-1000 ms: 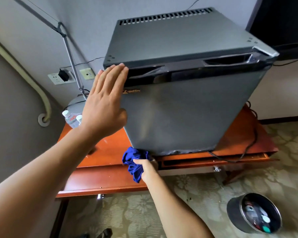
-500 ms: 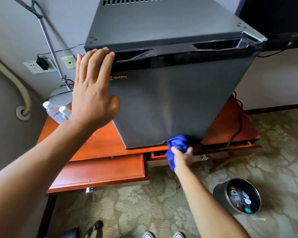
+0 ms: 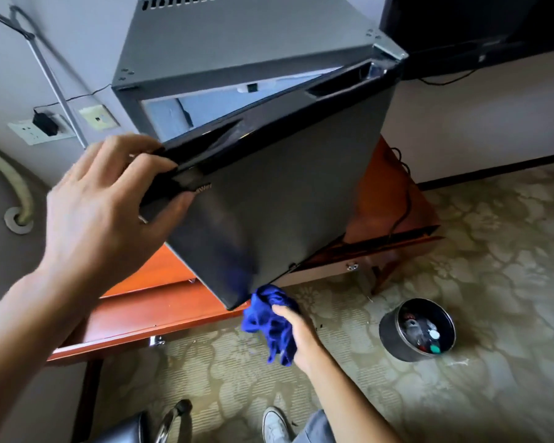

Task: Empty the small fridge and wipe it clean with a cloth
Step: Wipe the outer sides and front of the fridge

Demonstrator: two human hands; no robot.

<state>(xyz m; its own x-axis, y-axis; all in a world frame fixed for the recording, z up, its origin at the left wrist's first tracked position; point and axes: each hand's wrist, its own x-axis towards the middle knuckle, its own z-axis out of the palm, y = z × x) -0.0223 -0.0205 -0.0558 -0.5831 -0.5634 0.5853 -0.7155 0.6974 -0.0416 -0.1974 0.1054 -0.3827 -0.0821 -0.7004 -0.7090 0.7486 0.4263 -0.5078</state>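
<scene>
The small fridge (image 3: 269,59) sits on the wooden counter (image 3: 147,311), its door (image 3: 279,193) swung partly open. The left hand (image 3: 109,212) has its grip clamped on the door's top corner. The right hand (image 3: 296,330) clutches a blue cloth (image 3: 269,318) (bunched up) just beside the door's lower corner.
</scene>
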